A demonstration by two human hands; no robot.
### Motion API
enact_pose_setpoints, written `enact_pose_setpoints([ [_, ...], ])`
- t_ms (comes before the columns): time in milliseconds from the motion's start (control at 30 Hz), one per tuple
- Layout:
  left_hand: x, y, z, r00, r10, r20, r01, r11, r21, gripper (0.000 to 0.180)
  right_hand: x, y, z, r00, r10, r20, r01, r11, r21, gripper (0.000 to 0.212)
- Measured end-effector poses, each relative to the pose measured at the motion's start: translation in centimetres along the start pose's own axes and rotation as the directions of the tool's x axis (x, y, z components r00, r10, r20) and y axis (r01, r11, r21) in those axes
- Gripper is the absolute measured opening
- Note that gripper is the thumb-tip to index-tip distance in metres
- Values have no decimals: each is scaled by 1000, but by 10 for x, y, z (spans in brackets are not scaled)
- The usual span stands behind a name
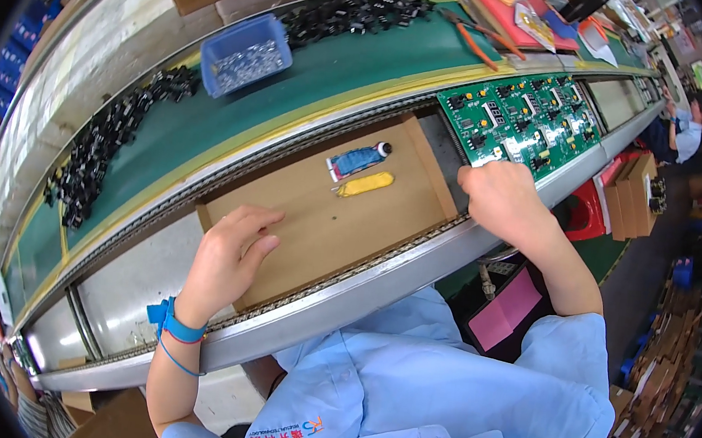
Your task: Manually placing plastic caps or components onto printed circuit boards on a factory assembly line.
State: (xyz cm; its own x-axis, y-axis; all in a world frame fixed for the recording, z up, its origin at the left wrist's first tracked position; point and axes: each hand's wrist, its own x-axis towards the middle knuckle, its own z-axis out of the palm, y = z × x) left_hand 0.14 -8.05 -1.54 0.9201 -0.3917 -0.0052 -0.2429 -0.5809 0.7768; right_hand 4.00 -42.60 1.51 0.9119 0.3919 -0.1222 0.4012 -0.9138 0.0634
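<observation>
A green circuit board panel (512,120) with white digit displays, yellow buttons and black parts lies on the conveyor rails at the right. My right hand (501,198) is at its near left corner, fingers curled together; whatever they pinch is hidden. My left hand (231,256), wearing a blue wrist strap (180,325), hovers over the left end of a shallow cardboard tray (298,243). Its thumb and fingers are apart with nothing between them. Inside the tray lie a small blue bottle-like item (358,161) with a dark cap and a yellow, narrow item (365,184).
Beyond the rails, a green work surface (329,90) carries a blue bin (247,55) of small clear parts. Piles of black components (110,132) lie beside it. Orange-handled pliers (478,41) rest at the far right. A metal rail (346,273) runs along the near side.
</observation>
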Motion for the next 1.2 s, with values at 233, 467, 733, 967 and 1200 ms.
enact_pose_setpoints([
  [233, 4, -3, 4, 1000, 24, -2, -24, 999, 45, 24, 3, 67, 15, 951, 302, 60, -290, 945, -151, 9],
  [467, 3, -5, 2, 1000, -26, -4, 26, 1000, 17, 24, 11, 134, 26, 833, 553, 29, -529, 810, -253, 17],
  [733, 4, -12, 1, 1000, 13, -19, -12, 999, 45, 24, 12, 226, 45, 693, 719, 42, -699, 686, -203, 23],
  [967, 6, -18, 6, 999, 13, 31, -15, 998, 54, 24, 63, 169, 18, 867, 490, -87, -469, 864, 185, 22],
  [1200, 9, -28, 10, 996, -32, 84, 24, 995, 96, 25, 169, 16, 7, 856, 26, -517, 249, 854, 456, 16],
])
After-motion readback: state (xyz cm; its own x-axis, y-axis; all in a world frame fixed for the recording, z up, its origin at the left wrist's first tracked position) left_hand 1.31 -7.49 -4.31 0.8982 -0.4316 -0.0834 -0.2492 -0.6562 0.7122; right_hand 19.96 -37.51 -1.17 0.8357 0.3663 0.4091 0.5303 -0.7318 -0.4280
